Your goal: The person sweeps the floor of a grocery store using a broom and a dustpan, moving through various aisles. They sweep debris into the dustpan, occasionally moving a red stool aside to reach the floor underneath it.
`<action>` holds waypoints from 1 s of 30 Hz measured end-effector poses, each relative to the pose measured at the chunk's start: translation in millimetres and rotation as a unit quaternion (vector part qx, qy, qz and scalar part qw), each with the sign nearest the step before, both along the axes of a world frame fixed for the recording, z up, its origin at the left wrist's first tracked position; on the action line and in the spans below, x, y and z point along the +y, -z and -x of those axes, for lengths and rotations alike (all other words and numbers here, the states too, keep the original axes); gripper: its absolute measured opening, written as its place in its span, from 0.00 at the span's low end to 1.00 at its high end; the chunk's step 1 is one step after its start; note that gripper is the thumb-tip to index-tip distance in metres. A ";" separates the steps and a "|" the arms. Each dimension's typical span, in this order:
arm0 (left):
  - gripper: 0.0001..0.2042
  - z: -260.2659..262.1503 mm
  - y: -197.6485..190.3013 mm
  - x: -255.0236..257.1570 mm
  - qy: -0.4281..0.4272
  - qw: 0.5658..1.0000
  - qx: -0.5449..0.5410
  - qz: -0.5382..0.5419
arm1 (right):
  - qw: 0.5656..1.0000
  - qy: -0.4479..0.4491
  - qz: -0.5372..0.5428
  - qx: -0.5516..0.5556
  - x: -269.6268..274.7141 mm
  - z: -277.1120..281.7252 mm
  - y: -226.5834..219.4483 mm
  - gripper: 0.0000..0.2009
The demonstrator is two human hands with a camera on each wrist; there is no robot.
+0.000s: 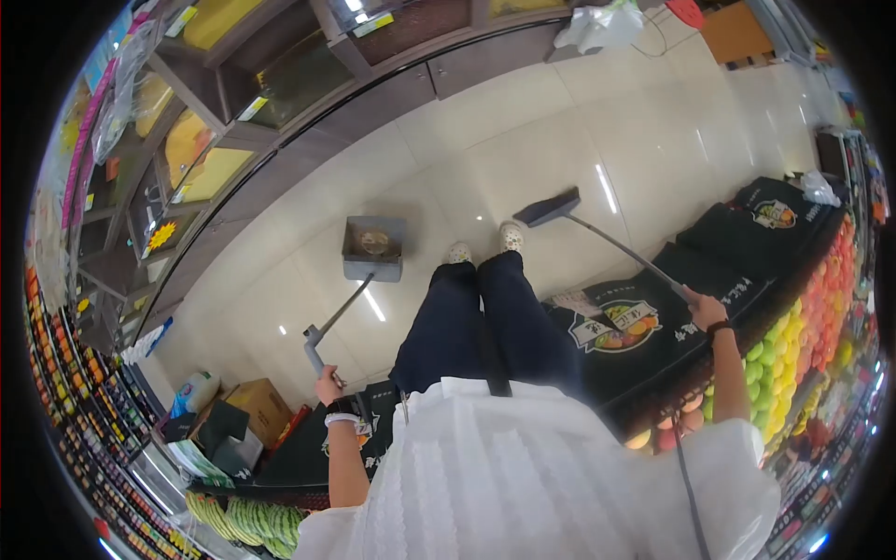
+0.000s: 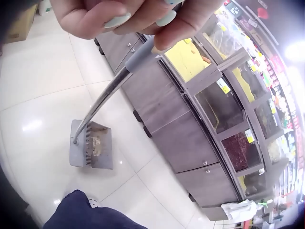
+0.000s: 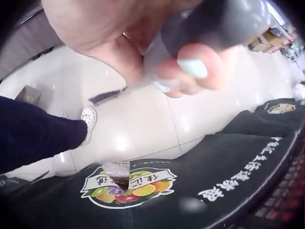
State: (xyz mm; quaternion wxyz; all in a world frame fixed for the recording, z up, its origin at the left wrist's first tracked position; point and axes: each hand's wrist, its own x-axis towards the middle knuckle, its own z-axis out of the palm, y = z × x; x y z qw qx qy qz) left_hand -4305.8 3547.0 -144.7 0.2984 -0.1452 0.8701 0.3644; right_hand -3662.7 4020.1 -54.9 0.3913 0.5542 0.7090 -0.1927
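My left hand [image 1: 328, 385] grips the grey handle of a long-handled dustpan [image 1: 375, 271], which sits on the floor ahead and left of my feet. Some pale tan debris [image 2: 97, 143] lies inside the pan, seen in the left wrist view. With my right hand [image 1: 707, 310] I hold a broom [image 1: 625, 250] by the upper part of its pole. Its dark broom head [image 1: 549, 207] is at floor level just right of my shoes [image 1: 511, 237]. In the right wrist view, the fingers [image 3: 193, 67] wrap round the blurred handle.
Dark wooden bins [image 1: 392, 101] line the far side of the tiled floor [image 1: 467, 159]. On the right runs a fruit stand with a black printed cover [image 1: 653, 327]. Cardboard boxes [image 1: 257, 411] stand at the lower left. A white plastic bag [image 1: 602, 26] hangs at the top.
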 end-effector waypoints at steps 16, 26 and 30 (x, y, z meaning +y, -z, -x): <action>0.10 -22.0 -29.0 127.8 0.190 0.978 0.082 0.023 | 0.900 0.403 -0.071 0.150 -71.3 61.2 181.9 0.25; 0.11 -59.7 -28.9 230.6 0.329 0.941 0.075 0.027 | 0.857 0.500 -0.059 0.110 -246.8 10.3 62.0 0.23; 0.09 -63.5 -14.0 272.2 0.433 0.895 0.096 0.050 | 0.740 0.626 -0.134 0.206 -256.5 2.0 32.4 0.20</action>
